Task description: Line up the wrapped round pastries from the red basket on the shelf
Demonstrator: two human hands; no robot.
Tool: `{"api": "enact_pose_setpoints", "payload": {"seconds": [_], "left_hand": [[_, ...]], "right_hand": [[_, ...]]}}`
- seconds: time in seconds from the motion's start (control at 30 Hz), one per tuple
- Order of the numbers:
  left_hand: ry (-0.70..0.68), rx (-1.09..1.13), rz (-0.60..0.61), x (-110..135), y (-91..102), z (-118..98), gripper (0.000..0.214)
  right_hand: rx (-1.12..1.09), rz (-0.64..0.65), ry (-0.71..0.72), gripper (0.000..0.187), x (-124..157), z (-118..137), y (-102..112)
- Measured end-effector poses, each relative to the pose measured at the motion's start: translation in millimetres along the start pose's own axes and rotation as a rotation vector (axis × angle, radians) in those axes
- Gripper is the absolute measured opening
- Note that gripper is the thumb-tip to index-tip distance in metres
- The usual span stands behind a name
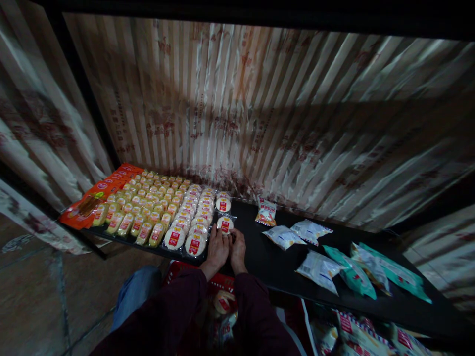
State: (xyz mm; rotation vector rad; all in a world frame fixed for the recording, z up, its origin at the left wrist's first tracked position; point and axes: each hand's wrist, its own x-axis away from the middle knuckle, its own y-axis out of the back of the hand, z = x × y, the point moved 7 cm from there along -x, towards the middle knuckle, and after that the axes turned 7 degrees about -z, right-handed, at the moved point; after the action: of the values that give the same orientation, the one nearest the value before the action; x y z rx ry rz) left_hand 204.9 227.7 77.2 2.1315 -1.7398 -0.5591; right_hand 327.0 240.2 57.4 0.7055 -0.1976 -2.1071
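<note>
A round white rice cracker in a clear wrapper with a red label [225, 223] lies on the black shelf [248, 247], at the front of a short row. My left hand [218, 247] grips its near left edge, fingers bent. On its near right side, my right hand [238, 248] is closed with the fingertips at the wrapper; the thumbs are partly hidden. Behind it rests another wrapped rice cracker [223, 203]. Overlapping rows of the same crackers [195, 244] run along the left of my hands.
Small yellow wrapped cakes [144, 231] stand in rows farther left, beside orange bags [92, 200]. White snack bags [319, 269], a red-and-white bag [266, 212] and teal bags [351, 272] lie on the right. A red basket [222, 282] with packets is below the shelf; pleated sheeting [222, 99] hangs behind.
</note>
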Motion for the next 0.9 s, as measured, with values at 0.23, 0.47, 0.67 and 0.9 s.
{"api": "enact_pose_setpoints", "payload": {"seconds": [0.23, 0.47, 0.67, 0.9], "left_hand": [[-0.017, 0.052, -0.034, -6, -5.6, -1, 0.051], [-0.033, -0.021, 0.009, -15, -10.0, -6, 0.056], [-0.012, 0.009, -0.004, -27, -17.1, -1, 0.053], [-0.010, 0.046, -0.036, -34, -17.8, -4, 0.047]], "right_hand": [[-0.021, 0.026, -0.013, 0.030, -8, -7, -8], [0.036, 0.057, -0.008, 0.043, -16, -10, -17], [0.084, 0.106, 0.010, 0.049, -18, -11, -23], [0.090, 0.138, 0.036, 0.047, -23, -13, -27]]}}
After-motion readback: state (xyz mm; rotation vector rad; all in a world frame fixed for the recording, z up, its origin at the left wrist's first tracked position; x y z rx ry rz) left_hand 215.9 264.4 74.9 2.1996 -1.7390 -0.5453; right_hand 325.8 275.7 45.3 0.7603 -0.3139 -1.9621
